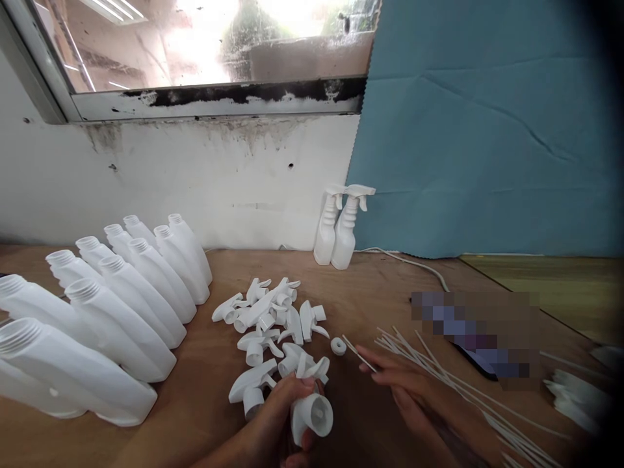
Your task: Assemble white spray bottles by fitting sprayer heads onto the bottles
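Note:
My left hand [287,406] is closed around a white trigger spray head [312,416], its round collar opening turned toward me. Between the fingers of my right hand [404,383] is a thin white tube [358,352], its free end pointing up and left. The tube and the spray head are apart. Close to the tube's tip lies a small white ring [338,346]. Just beyond my left hand is a pile of loose white trigger spray heads [266,309]. More thin white tubes [453,377] lie in a loose bundle beside and partly behind my right hand.
Rows of open white bottles [131,312] stand on the left of the wooden table [205,403]. Against the wall are two bottles with spray heads fitted [345,227]. A pixelated object [472,341] and a white plastic piece [578,396] lie on the right. A cable [414,261] runs along the back.

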`<action>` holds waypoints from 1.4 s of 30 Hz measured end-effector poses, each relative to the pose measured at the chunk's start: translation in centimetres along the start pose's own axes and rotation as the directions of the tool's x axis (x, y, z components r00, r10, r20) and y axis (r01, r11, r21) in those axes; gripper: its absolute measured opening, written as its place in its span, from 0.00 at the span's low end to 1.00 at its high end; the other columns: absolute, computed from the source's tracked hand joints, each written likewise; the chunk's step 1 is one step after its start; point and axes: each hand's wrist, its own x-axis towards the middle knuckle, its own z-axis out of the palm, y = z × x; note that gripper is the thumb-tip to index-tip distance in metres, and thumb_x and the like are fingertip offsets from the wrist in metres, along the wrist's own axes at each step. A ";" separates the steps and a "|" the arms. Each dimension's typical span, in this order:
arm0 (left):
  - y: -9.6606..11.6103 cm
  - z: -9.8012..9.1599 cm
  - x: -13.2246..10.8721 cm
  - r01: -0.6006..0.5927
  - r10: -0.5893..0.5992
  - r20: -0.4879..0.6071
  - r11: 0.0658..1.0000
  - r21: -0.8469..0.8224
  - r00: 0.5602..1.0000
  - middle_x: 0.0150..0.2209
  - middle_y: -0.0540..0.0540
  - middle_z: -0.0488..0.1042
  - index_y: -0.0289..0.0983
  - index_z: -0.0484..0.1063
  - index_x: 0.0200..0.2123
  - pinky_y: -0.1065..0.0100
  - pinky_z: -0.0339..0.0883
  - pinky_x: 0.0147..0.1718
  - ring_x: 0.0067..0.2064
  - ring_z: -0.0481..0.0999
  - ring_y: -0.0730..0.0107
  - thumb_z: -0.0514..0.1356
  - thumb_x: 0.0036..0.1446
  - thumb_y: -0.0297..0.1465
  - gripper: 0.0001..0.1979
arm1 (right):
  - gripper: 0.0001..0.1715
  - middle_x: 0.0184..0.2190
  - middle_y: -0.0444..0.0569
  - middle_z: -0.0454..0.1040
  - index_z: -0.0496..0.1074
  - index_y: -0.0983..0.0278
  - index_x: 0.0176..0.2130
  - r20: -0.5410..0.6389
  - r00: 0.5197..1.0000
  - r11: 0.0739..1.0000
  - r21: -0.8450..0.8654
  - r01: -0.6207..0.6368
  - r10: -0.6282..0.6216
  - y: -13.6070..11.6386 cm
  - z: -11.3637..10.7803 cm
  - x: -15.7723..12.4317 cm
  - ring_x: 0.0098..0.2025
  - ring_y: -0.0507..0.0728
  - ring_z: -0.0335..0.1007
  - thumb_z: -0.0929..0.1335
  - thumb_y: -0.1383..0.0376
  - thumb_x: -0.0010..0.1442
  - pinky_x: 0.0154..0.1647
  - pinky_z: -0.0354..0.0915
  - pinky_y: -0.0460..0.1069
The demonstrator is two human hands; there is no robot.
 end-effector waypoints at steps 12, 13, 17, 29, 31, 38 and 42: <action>-0.6 -0.5 0.6 -0.019 0.018 0.021 1.000 0.012 1.000 0.13 0.57 0.64 0.39 0.61 0.32 0.80 0.36 0.09 0.09 0.50 0.82 0.61 0.51 0.48 0.19 | 0.11 0.45 0.52 0.82 0.75 0.60 0.42 0.173 0.966 0.965 -0.149 0.217 -0.190 3.2 0.8 1.2 0.44 0.60 0.81 0.66 0.72 0.61 0.46 0.76 0.51; -0.6 -0.5 0.6 -0.020 0.020 0.024 1.000 0.011 1.000 0.13 0.57 0.64 0.39 0.61 0.32 0.80 0.36 0.09 0.09 0.50 0.82 0.61 0.51 0.48 0.19 | 0.11 0.45 0.53 0.82 0.75 0.60 0.42 0.175 0.965 0.963 -0.152 0.221 -0.194 3.2 0.8 1.2 0.44 0.60 0.81 0.66 0.72 0.61 0.46 0.76 0.51; -0.6 -0.5 0.7 -0.020 0.020 0.020 1.000 0.012 1.000 0.12 0.57 0.63 0.40 0.60 0.30 0.79 0.38 0.08 0.08 0.50 0.81 0.61 0.50 0.49 0.20 | 0.11 0.44 0.53 0.82 0.75 0.61 0.42 0.175 0.962 0.961 -0.148 0.234 -0.207 3.1 0.9 1.2 0.44 0.59 0.80 0.67 0.72 0.61 0.46 0.76 0.50; -0.8 -0.7 0.7 -0.011 0.011 0.007 0.999 0.040 1.000 0.12 0.57 0.63 0.40 0.59 0.31 0.80 0.38 0.09 0.09 0.50 0.81 0.60 0.50 0.49 0.20 | 0.12 0.45 0.51 0.82 0.78 0.59 0.42 0.180 0.975 0.985 -0.082 0.149 -0.133 2.9 0.8 1.1 0.45 0.60 0.80 0.68 0.71 0.60 0.48 0.75 0.51; -0.8 -0.7 0.7 -0.007 0.007 0.003 0.998 0.055 1.000 0.13 0.57 0.63 0.40 0.59 0.33 0.80 0.38 0.10 0.09 0.50 0.81 0.60 0.51 0.50 0.20 | 0.10 0.45 0.51 0.82 0.79 0.59 0.40 0.209 0.978 1.000 -0.009 0.010 -0.008 2.0 0.6 1.3 0.46 0.59 0.80 0.68 0.68 0.61 0.49 0.74 0.50; -0.6 -0.8 0.7 -0.051 0.053 -0.008 0.983 0.178 0.999 0.16 0.54 0.65 0.37 0.64 0.33 0.76 0.49 0.15 0.15 0.59 0.78 0.65 0.45 0.50 0.24 | 0.17 0.40 0.46 0.83 0.80 0.57 0.32 0.409 0.822 0.797 0.290 -0.530 0.397 -1.3 -0.1 1.8 0.44 0.58 0.80 0.65 0.55 0.65 0.46 0.74 0.47; 1.3 -0.1 -0.3 -0.070 0.076 -0.013 0.965 0.254 0.997 0.22 0.52 0.69 0.35 0.67 0.35 0.76 0.54 0.19 0.20 0.63 0.79 0.70 0.42 0.46 0.25 | 0.18 0.35 0.46 0.83 0.80 0.57 0.33 0.312 0.825 0.772 0.308 -0.556 0.470 0.4 -0.2 0.9 0.38 0.58 0.80 0.65 0.53 0.65 0.42 0.73 0.47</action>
